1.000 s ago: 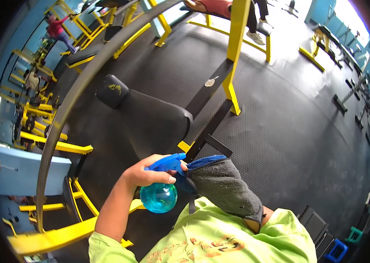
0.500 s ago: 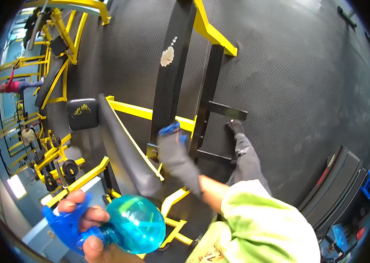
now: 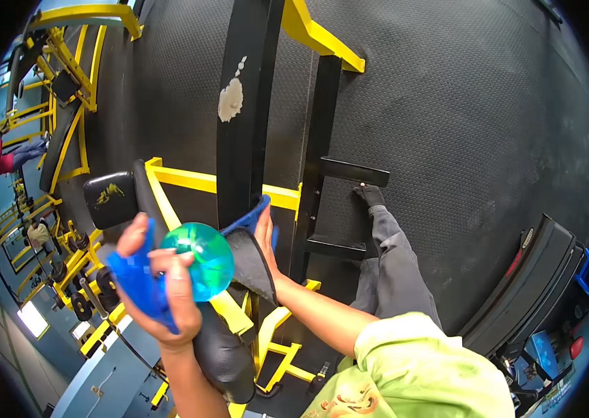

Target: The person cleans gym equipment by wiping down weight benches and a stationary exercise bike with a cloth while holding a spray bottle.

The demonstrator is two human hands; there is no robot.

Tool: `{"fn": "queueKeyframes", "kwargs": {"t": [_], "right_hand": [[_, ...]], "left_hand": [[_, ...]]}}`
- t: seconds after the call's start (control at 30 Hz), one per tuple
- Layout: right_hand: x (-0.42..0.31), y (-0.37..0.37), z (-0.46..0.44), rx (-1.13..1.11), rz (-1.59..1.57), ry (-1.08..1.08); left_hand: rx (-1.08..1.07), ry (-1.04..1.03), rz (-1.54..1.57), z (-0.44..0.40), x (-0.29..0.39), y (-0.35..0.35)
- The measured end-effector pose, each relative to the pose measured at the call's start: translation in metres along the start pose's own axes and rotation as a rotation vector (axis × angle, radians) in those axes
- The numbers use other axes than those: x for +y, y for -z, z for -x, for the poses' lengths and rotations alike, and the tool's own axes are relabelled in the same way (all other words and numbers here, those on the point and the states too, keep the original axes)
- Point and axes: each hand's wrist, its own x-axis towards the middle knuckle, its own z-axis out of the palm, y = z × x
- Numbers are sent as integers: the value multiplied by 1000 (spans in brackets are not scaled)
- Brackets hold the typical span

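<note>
My left hand (image 3: 177, 306) is closed round the blue trigger head of a spray bottle (image 3: 200, 261). The bottle's rounded, see-through body is turquoise-green and points toward my other hand. My right hand (image 3: 266, 240) grips a dark grey cloth (image 3: 251, 268) with blue edging; part of its fingers is hidden behind the cloth. In the view, bottle and cloth overlap closely, and I cannot tell whether they touch. Below both hands is a black padded bench (image 3: 221, 355) on a yellow frame, beside a wide black beam (image 3: 242, 153) with a pale worn patch.
A small black pad (image 3: 110, 198) with worn yellow marks adjoins the bench. Black brackets (image 3: 354, 171) stand near my foot. Dark textured flooring (image 3: 462, 132) spreads to the right, with a treadmill-like machine (image 3: 517, 279). A person in red (image 3: 3, 164) is far left among yellow-framed machines.
My left hand has brought the spray bottle up and close to the cloth. My right hand has turned, so its thumb side now shows. The view has shifted slightly.
</note>
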Motion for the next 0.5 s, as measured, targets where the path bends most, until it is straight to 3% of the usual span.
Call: {"fn": "queueKeyframes", "kwargs": {"t": [0.07,0.13,0.17,0.43,0.5], "right_hand": [[-21,6,-15,14,-167,-120],[-56,15,-82,105,-188,-100],[-34,-3,-122,216,-111,44],[15,-10,-64,133,247,417],[-4,14,-5,-131,-80,-50]], "left_hand": [[-65,36,72,1,2,-5],[-139,26,7,2,-4,-4],[-157,75,30,0,1,-7],[-160,123,60,-2,-3,-9],[-68,140,15,-1,-3,-9]]}}
